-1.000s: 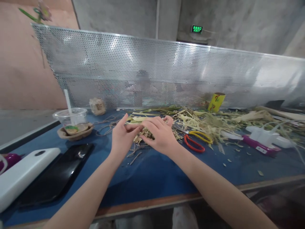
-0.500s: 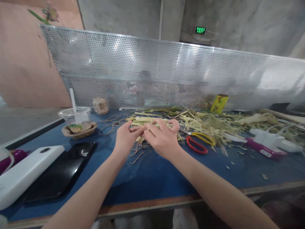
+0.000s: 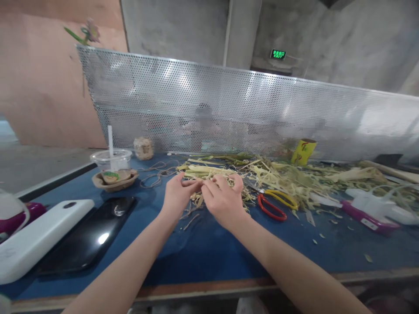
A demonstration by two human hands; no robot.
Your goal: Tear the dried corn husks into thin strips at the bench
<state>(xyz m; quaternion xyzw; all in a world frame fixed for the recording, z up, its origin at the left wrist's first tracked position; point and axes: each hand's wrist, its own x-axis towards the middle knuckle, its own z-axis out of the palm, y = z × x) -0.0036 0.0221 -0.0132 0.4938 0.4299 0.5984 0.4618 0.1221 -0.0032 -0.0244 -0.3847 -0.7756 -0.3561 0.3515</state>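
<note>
My left hand (image 3: 178, 194) and my right hand (image 3: 224, 196) meet at the fingertips over a pile of pale plant strips (image 3: 204, 170) on the blue table (image 3: 196, 257). The left thumb and fingers are pinched together; what lies between them is too small to make out. My right fingers are curled and pressed together beside them, and anything they hold is hidden. Just right of my right hand lie scissors (image 3: 273, 207) with one red and one yellow handle loop.
Left are a lidded cup (image 3: 111, 159) in a brown tray (image 3: 119, 183), a jar (image 3: 143, 148), a black phone (image 3: 90, 235) and a white power bank (image 3: 46, 233). Right are husks (image 3: 284, 176), a yellow tube (image 3: 303, 151) and a purple device (image 3: 369, 218). A perforated metal screen (image 3: 163, 96) stands behind.
The camera view has shifted, so the scene sits slightly lower and further right. My right fingers look more curled in; both hands remain together over the strips.
</note>
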